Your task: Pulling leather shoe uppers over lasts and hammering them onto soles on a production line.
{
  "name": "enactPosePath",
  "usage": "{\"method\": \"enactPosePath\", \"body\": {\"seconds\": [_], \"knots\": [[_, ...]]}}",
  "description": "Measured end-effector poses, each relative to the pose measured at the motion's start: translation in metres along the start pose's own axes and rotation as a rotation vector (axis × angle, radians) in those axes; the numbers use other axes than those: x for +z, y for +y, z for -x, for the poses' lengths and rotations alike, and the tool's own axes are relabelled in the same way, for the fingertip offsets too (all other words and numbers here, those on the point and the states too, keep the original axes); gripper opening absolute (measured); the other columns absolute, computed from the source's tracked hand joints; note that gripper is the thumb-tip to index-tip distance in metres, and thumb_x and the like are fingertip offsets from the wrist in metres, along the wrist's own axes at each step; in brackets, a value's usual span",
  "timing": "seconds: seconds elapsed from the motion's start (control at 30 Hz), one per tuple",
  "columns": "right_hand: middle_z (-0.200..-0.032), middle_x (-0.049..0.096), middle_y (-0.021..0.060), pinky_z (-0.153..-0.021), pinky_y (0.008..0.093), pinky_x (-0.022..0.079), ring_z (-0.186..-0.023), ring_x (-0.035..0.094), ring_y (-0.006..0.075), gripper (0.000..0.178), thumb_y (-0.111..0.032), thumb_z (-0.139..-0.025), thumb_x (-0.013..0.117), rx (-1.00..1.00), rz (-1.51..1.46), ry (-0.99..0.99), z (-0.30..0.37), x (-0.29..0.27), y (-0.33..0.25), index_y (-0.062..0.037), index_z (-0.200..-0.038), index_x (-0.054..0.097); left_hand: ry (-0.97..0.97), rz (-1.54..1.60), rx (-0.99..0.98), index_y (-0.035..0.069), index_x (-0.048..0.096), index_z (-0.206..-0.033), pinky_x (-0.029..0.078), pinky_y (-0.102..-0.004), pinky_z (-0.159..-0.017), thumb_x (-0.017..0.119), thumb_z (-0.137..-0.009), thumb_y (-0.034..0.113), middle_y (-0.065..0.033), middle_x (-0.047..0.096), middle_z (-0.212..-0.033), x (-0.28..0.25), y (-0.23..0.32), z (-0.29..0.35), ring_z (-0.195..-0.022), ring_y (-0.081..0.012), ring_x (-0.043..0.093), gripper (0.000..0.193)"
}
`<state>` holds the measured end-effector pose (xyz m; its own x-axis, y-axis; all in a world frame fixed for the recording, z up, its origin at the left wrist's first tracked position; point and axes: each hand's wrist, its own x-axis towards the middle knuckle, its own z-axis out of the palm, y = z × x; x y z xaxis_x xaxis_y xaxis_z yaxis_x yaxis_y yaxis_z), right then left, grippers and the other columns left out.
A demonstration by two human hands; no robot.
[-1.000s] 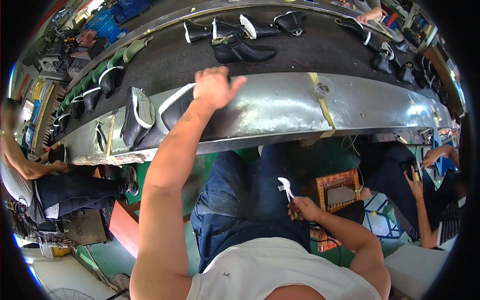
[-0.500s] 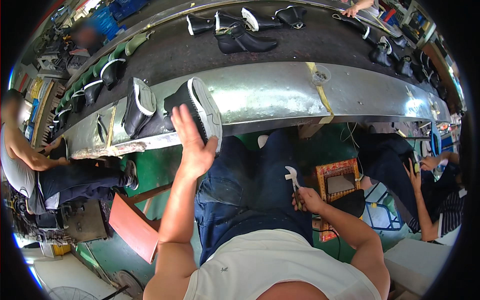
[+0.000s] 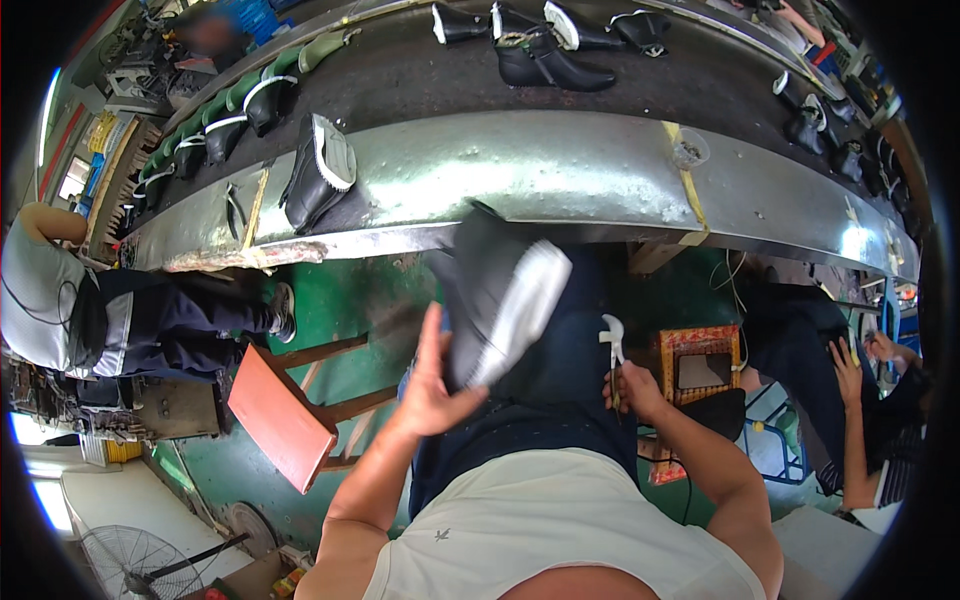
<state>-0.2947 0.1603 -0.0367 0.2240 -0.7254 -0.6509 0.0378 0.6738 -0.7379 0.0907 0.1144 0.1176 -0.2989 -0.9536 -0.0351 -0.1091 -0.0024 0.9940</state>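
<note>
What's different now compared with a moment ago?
The nearer black boot has come off the metal bench toward the person and is now above the lap, blurred. The left hand, earlier over the bench, has drawn back with it, thumb and fingers around its lower end. The right hand still holds the hammer; the other boot stays on the bench.

it was a shoemaking workshop: ankle boots [image 3: 552, 62] lined the metal-edged bench [image 3: 560, 165], near pliers [image 3: 235, 213] and a claw hammer [image 3: 613, 340].
</note>
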Motion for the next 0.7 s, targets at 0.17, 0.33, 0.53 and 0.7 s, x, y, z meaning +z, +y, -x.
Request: {"method": "enactPosePath", "body": {"seconds": [0.17, 0.33, 0.53, 0.7], "knots": [[-0.085, 0.066, 0.0066, -0.049, 0.0261, 0.04, -0.067, 0.065, 0.0176, 0.064, -0.059, -0.107, 0.024, 0.102, -0.272, 0.248, 0.004, 0.01, -0.001, -0.0042, -0.114, 0.057, -0.482, -0.412, -0.075, 0.004, 0.008, -0.161, 0.023, -0.0456, -0.121, 0.08, -0.081, 0.023, -0.0319, 0.02, -0.16, 0.041, -0.077, 0.0, -0.15, -0.0433, 0.021, 0.11], [-0.086, 0.066, 0.0065, -0.051, 0.0259, 0.041, -0.068, 0.066, 0.017, 0.065, -0.06, -0.106, 0.024, 0.112, -0.337, 0.302, 0.011, 0.011, -0.012, -0.0048, -0.114, 0.057, -0.549, -0.894, -0.022, 0.001, 0.026, -0.157, 0.017, -0.0728, -0.114, 0.076, -0.078, 0.057, -0.0273, 0.011, -0.165, 0.1, -0.041, -0.077, -0.149, -0.0568, 0.01, 0.109], [-0.087, 0.066, 0.0057, -0.054, 0.0267, 0.044, -0.069, 0.065, 0.0157, 0.043, -0.043, -0.107, 0.046, 0.058, -0.236, 0.295, 0.02, 0.022, -0.02, -0.0026, -0.118, 0.056, -0.579, -0.672, -0.165, 0.006, 0.043, -0.149, 0.028, -0.0602, -0.116, 0.081, -0.076, 0.05, -0.0229, 0.023, -0.163, 0.125, -0.094, -0.158, -0.148, -0.0481, 0.024, 0.094], [-0.087, 0.066, 0.0056, -0.066, 0.0293, 0.051, -0.074, 0.064, 0.0132, 0.032, -0.017, -0.1, 0.06, -0.265, 0.149, 0.137, 0.057, 0.037, -0.048, -0.0002, -0.126, 0.055, -0.282, 0.198, -0.11, 0.008, 0.047, -0.147, 0.037, -0.0393, -0.113, 0.082, -0.083, 0.027, -0.0179, 0.044, -0.148, 0.083, -0.099, -0.134, -0.138, -0.0296, 0.044, 0.075]]}}
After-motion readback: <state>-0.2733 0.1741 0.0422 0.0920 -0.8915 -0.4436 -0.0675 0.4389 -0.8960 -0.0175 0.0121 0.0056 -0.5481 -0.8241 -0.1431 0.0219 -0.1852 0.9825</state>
